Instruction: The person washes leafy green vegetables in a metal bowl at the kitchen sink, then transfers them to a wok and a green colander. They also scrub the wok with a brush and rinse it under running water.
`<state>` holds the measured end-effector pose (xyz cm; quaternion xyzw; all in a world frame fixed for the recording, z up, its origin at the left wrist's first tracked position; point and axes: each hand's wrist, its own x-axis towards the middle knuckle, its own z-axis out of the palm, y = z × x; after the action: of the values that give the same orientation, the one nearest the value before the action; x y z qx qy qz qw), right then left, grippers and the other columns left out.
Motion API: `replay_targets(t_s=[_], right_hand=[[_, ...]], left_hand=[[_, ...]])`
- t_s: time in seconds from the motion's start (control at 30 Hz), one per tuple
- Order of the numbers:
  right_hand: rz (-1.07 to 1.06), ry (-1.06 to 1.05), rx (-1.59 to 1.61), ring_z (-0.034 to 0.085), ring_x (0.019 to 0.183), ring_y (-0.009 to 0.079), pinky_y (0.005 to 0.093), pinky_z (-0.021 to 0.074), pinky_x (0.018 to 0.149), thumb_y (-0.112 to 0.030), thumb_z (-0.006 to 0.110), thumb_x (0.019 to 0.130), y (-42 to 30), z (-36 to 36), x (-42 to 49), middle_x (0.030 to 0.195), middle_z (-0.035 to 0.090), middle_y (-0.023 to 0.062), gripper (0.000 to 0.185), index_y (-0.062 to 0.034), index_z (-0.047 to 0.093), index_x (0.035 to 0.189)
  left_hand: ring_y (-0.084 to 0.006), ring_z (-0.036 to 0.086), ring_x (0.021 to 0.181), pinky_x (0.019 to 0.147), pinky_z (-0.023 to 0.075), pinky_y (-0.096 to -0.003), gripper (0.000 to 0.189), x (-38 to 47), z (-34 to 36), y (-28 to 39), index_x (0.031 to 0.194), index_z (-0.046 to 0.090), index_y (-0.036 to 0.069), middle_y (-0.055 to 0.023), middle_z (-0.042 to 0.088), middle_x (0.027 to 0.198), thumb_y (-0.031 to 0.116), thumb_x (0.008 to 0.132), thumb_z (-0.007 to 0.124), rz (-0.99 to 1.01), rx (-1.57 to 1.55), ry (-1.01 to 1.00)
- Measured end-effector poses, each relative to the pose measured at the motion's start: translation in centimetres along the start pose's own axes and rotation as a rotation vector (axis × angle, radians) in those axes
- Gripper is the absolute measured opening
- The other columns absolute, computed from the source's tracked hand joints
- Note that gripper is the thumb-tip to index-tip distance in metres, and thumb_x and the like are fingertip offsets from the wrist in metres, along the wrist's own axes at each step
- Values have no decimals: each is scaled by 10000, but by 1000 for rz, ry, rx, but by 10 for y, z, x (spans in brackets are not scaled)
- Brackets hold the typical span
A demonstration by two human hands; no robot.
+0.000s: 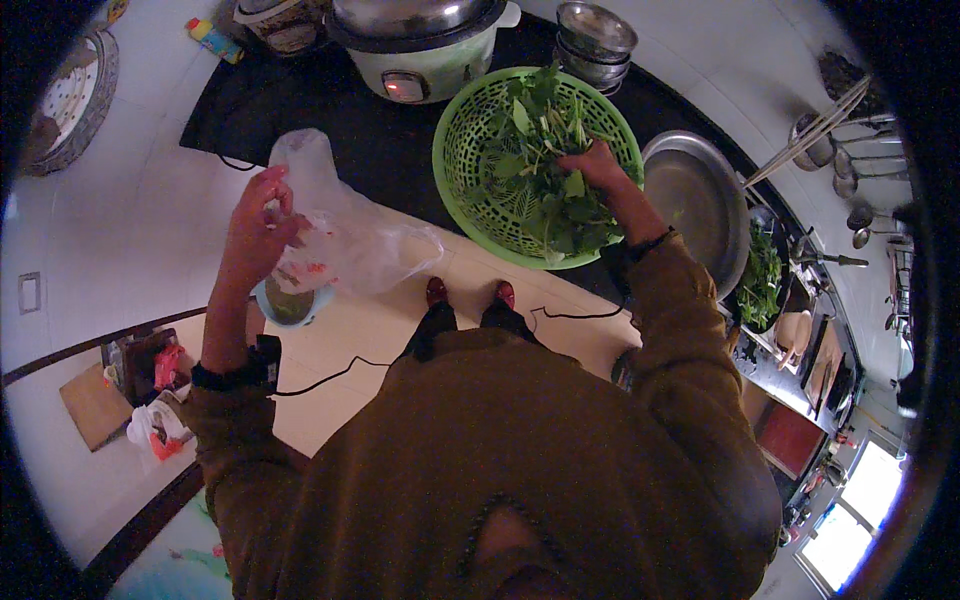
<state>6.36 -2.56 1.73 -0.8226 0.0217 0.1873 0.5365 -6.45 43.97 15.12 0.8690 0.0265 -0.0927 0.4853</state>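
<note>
My left hand (264,225) grips a translucent plastic bag (352,232) with red print, which hangs in front of the dark counter's edge. On the right, my right hand (596,166) is closed around a bunch of leafy greens (551,142) inside a green plastic colander (465,202). More leaves lie loosely along that side of the colander, partly hidden under my wrist. The colander stands on the dark countertop (300,105).
Behind the colander are a rice cooker (420,64) with a lit light and stacked metal bowls (596,45). A wide metal basin (694,202) sits to the right, near a pan of greens (761,281). Below the bag, a light-blue bucket (319,304) stands on the floor.
</note>
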Motion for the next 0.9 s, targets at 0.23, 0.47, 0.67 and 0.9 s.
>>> replay_targets(t_s=[0.23,0.47,0.67,0.9], right_hand=[[-15,-84,84,631,686,188,350,526,658,-155,765,644,-5,-4,-2,795,679,97,372,6,660,962],[-31,-171,-189,624,818,196,332,516,748,-73,757,623,-15,-2,-3,941,662,91,547,5,570,1132],[-8,-257,69,619,829,231,347,519,747,-44,758,605,-56,-11,-27,985,647,106,722,20,444,1252],[-117,-346,-173,600,966,204,333,479,882,-49,743,587,-125,-16,-50,1153,607,112,741,12,452,1266]], left_hand=[[-398,560,1032,809,499,-386,292,13,-24,-7,958,617,45,-259,490,1207,-106,714,567,345,537,-86],[-411,361,1262,1055,322,-423,794,15,-12,19,1358,340,65,-239,367,1369,51,651,701,257,776,26],[-372,289,1324,1072,289,-374,1022,29,-18,45,1422,151,-22,-294,291,1403,89,591,736,243,583,-112],[-277,582,972,820,494,-355,1127,39,-11,80,1453,-9,36,-261,394,1330,39,601,728,89,311,-259]])
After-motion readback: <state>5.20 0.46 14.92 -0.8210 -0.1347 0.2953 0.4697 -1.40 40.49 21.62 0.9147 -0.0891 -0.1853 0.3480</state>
